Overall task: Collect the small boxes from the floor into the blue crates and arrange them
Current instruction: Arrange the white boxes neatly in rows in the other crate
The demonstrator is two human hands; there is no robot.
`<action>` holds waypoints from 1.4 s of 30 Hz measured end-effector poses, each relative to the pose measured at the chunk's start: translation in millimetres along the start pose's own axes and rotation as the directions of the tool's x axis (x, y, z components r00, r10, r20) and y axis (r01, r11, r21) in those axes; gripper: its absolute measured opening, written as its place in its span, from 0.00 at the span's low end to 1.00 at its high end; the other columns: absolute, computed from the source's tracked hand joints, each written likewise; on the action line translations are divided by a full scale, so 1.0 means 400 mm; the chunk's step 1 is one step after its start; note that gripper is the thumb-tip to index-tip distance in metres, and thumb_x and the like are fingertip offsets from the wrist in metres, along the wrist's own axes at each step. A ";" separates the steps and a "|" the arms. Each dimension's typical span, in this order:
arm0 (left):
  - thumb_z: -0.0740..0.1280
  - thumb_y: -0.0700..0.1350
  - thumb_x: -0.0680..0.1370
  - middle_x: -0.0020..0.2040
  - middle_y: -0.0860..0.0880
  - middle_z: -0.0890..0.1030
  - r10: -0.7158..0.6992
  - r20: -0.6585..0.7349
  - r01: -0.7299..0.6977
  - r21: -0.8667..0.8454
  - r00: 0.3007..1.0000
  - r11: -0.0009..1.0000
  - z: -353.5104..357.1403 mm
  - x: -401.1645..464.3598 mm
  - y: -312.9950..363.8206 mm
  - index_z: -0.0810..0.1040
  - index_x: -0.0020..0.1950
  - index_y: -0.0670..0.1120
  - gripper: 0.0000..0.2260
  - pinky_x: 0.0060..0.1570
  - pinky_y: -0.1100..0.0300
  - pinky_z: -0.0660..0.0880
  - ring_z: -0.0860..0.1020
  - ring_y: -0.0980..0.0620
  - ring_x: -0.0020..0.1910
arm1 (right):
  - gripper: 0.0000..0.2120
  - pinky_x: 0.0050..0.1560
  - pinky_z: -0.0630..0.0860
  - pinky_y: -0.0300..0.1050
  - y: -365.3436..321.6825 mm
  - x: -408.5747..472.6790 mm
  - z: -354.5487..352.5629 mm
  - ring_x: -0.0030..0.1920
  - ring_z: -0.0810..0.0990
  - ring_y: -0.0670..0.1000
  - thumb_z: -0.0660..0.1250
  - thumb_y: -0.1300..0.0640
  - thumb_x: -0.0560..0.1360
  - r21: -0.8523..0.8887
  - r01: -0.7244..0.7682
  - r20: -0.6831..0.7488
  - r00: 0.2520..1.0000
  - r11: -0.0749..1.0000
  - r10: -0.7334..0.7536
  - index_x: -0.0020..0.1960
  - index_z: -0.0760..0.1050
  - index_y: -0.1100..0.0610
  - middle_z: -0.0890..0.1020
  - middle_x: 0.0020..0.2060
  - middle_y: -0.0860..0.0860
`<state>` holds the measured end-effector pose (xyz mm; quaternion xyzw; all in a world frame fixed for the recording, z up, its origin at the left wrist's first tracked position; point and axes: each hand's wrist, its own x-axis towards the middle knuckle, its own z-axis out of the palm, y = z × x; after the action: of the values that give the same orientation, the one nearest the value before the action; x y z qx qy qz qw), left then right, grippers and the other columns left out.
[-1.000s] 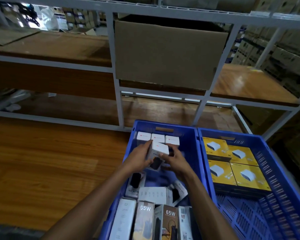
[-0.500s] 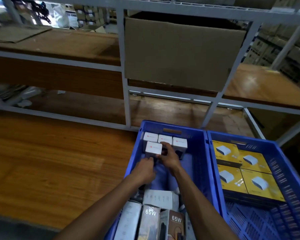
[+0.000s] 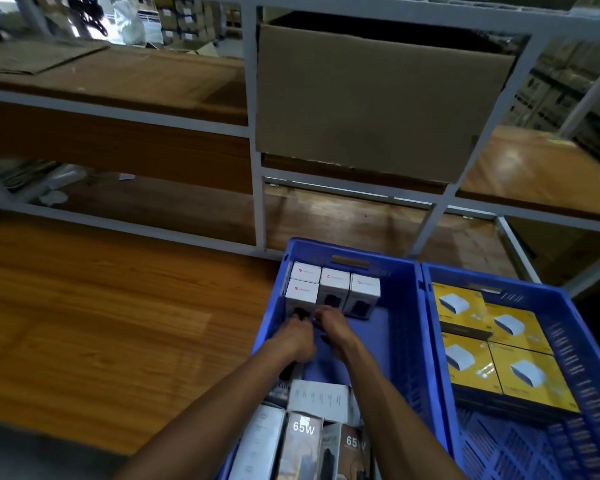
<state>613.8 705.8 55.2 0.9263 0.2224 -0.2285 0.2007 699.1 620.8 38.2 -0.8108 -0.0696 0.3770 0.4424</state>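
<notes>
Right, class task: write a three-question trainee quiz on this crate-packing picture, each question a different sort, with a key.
1. How many small white boxes stand at the far end of the left blue crate?
2. True or false: the right blue crate holds yellow boxes.
3. The left hand and right hand are at: A) the cardboard carton, B) the nearest white box, C) a yellow box.

Key: 1) four; 2) true; 3) B

Two blue crates (image 3: 400,306) with slotted walls sit on an orange-brown wood-grain floor (image 3: 101,323). The left one holds white boxes (image 3: 334,280) with red logos and dark pictures; the right holds yellow boxes (image 3: 478,362) picturing white devices. The rack (image 3: 253,133) is pale grey, its carton (image 3: 371,105) plain brown.
</notes>
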 end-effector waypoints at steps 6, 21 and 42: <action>0.61 0.49 0.83 0.81 0.37 0.61 -0.020 -0.001 0.020 -0.024 1.000 0.999 0.006 -0.002 -0.006 0.60 0.82 0.40 0.29 0.76 0.43 0.67 0.64 0.36 0.79 | 0.15 0.39 0.72 0.44 -0.018 -0.048 0.005 0.36 0.76 0.50 0.56 0.68 0.81 0.078 -0.020 0.052 0.998 0.997 0.016 0.43 0.79 0.56 0.80 0.37 0.54; 0.75 0.64 0.74 0.72 0.55 0.76 0.488 0.378 -0.427 -0.238 0.787 0.872 -0.059 -0.157 0.021 0.71 0.76 0.55 0.34 0.70 0.55 0.73 0.75 0.55 0.69 | 0.18 0.55 0.72 0.46 0.046 -0.205 -0.155 0.66 0.77 0.56 0.57 0.63 0.84 -0.134 -0.029 0.022 0.999 0.991 0.032 0.71 0.75 0.56 0.77 0.68 0.55; 0.59 0.43 0.86 0.57 0.46 0.82 0.261 -0.199 -0.280 -0.904 0.945 0.323 -0.064 -0.169 0.042 0.73 0.71 0.57 0.16 0.49 0.48 0.81 0.81 0.47 0.56 | 0.23 0.58 0.81 0.54 0.094 -0.383 -0.188 0.59 0.81 0.51 0.69 0.44 0.81 0.374 0.189 -0.192 0.974 0.908 -0.124 0.72 0.67 0.47 0.79 0.61 0.48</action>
<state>577.0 682.5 115.2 0.6804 0.1558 -0.0207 0.7158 633.4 480.0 118.0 -0.7265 -0.0216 0.2787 0.6277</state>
